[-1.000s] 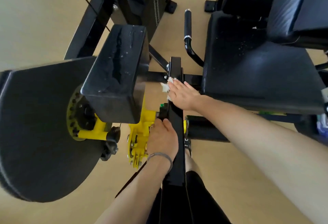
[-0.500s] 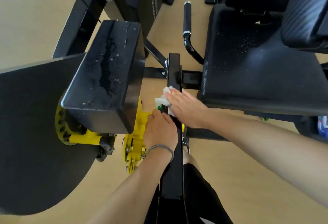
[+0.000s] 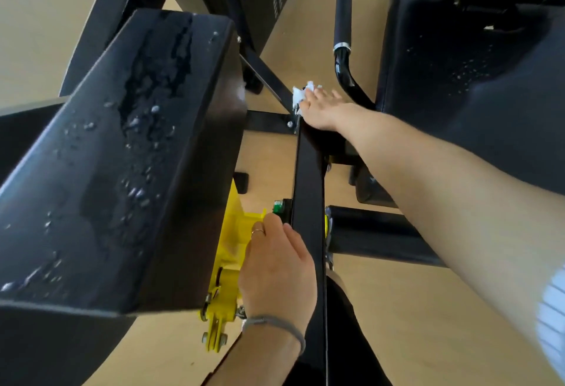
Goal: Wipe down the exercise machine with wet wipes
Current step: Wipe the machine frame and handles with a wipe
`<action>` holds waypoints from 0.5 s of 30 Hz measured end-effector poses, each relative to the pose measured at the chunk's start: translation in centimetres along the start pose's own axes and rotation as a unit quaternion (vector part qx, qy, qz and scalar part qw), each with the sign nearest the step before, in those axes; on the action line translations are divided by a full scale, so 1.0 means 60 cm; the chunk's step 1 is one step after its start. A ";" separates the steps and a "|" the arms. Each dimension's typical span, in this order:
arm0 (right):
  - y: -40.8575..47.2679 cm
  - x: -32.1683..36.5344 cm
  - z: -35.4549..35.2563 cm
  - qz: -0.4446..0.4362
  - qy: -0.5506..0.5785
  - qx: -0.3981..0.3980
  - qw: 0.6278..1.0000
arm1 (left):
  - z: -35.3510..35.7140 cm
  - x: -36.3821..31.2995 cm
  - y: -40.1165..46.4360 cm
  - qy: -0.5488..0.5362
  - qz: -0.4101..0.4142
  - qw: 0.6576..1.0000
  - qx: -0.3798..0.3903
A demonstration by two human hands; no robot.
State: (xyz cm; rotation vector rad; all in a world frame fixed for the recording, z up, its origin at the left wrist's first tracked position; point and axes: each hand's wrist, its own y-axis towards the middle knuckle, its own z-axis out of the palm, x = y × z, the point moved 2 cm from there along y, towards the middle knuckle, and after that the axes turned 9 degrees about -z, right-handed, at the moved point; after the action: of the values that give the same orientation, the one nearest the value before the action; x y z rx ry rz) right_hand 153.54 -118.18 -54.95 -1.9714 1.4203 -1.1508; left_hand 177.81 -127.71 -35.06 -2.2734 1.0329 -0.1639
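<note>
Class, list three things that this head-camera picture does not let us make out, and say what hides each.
1. Most of the wet wipe: covered by the right hand.
2. The left hand's fingers: their tips curl out of sight between the black bar and the yellow bracket.
3. The seat: cut off by the right edge of the picture.
</note>
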 end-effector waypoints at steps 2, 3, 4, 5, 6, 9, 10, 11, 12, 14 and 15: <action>0.014 -0.007 -0.011 0.016 0.006 -0.006 1.000 | 0.000 -0.001 0.001 0.005 0.001 1.000 -0.002; 0.014 -0.008 -0.013 0.022 0.012 -0.010 1.000 | -0.001 0.000 0.002 0.011 -0.001 1.000 0.000; 0.010 -0.008 -0.012 0.029 0.016 -0.013 0.999 | 0.000 -0.002 0.005 0.015 -0.001 1.000 0.001; 0.001 -0.004 -0.010 0.034 0.016 -0.012 0.999 | 0.000 -0.002 0.006 0.015 -0.002 1.000 0.003; -0.009 0.002 -0.006 0.032 0.018 -0.009 0.999 | 0.000 -0.003 0.006 0.014 -0.005 1.000 0.005; -0.051 0.023 0.010 -0.013 0.011 -0.004 1.000 | -0.004 -0.006 0.005 0.020 -0.011 1.000 0.012; -0.068 0.030 0.016 -0.028 0.005 -0.005 1.000 | -0.005 -0.006 0.005 0.021 -0.014 1.000 0.015; -0.091 0.038 0.024 -0.041 0.000 -0.005 0.999 | -0.006 -0.007 0.004 0.021 -0.017 0.999 0.018; -0.119 0.047 0.032 -0.052 -0.006 -0.006 0.999 | -0.008 -0.007 0.004 0.022 -0.020 0.999 0.023; -0.178 0.063 0.051 -0.072 -0.005 -0.010 0.997 | -0.009 -0.010 0.003 0.020 -0.030 0.999 0.036; -0.210 0.071 0.061 -0.083 0.000 -0.010 0.996 | -0.011 -0.010 0.003 0.015 -0.033 0.998 0.042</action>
State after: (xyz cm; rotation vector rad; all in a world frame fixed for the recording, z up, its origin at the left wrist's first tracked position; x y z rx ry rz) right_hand 164.00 -117.89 -45.95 -2.1364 1.2918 -1.2123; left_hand 177.04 -127.67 -34.54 -2.2356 0.9476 -0.2650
